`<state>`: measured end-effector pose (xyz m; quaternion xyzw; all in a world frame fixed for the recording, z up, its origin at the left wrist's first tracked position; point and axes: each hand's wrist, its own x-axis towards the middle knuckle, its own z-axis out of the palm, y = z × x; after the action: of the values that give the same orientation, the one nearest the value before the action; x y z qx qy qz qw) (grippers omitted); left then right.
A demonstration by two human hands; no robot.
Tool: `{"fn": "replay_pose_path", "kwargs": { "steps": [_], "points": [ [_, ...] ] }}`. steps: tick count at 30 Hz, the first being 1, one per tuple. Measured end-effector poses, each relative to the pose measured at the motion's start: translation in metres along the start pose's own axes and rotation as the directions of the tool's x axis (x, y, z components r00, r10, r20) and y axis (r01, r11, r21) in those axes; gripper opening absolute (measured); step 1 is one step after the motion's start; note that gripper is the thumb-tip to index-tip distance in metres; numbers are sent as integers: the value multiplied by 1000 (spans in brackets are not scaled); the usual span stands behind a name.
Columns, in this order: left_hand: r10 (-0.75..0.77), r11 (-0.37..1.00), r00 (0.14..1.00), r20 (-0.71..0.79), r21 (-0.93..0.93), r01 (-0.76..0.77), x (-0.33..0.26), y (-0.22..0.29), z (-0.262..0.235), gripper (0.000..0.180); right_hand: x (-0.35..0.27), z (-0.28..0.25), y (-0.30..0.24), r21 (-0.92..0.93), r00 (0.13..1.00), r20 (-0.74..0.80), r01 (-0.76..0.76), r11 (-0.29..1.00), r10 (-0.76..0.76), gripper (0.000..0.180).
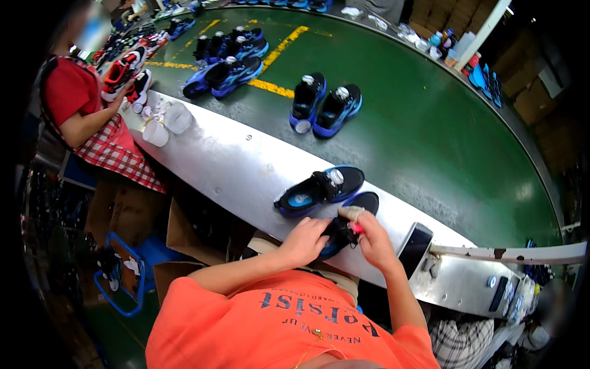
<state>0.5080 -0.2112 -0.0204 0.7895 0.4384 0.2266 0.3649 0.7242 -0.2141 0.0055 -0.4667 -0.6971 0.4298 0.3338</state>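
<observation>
A black and blue sports shoe [365, 201] lies at the near edge of the metal bench, partly covered by my hands. My left hand [303, 242] grips its side near the heel opening. Above the laces, my right hand [375, 240] is closed, its fingers bent. A beige piece like cloth [351, 213] shows at its fingertips, and a small pink-red thing [356, 227] is by its fingers; exactly what it grips is unclear. Just beyond lies the matching shoe [319, 192], with a whitish wad on its tongue.
A smartphone [415, 246] lies right of my right hand, near a white rail [510, 253]. Shoe pairs stand on the green belt [430, 129]. White tubs [156, 133] sit farther left, by a person in red [77, 101] holding a shoe. Cardboard boxes [190, 230] stand below the bench.
</observation>
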Motion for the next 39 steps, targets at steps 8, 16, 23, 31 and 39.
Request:
{"fn": "replay_pose_path", "kwargs": {
  "steps": [8, 16, 23, 31, 39],
  "points": [
    [67, 997, 998, -16, -33, -67, 29, -10, 7, 20, 2, -31, -9, -55, 976, 215, -11, 998, 22, 74],
    [-106, 990, 979, -174, -108, 88, 34, -8, 19, 15, -5, -10, -1, -353, 988, 124, 133, 926, -95, 44],
    [-51, 993, 982, -179, -117, 30, 36, 4, 22, 14, -6, -32, -9, -281, 972, 146, -136, 950, 183, 55],
    [-100, 980, 985, -142, -185, 73, 39, 0, 21, 12, -23, -25, 8, -164, 996, 71, -49, 985, 61, 64],
    [-250, 931, 965, -79, -294, 217, 40, 0, 23, 13, -17, -13, -15, -310, 995, 32, -84, 947, 99, 50]
  ]
}}
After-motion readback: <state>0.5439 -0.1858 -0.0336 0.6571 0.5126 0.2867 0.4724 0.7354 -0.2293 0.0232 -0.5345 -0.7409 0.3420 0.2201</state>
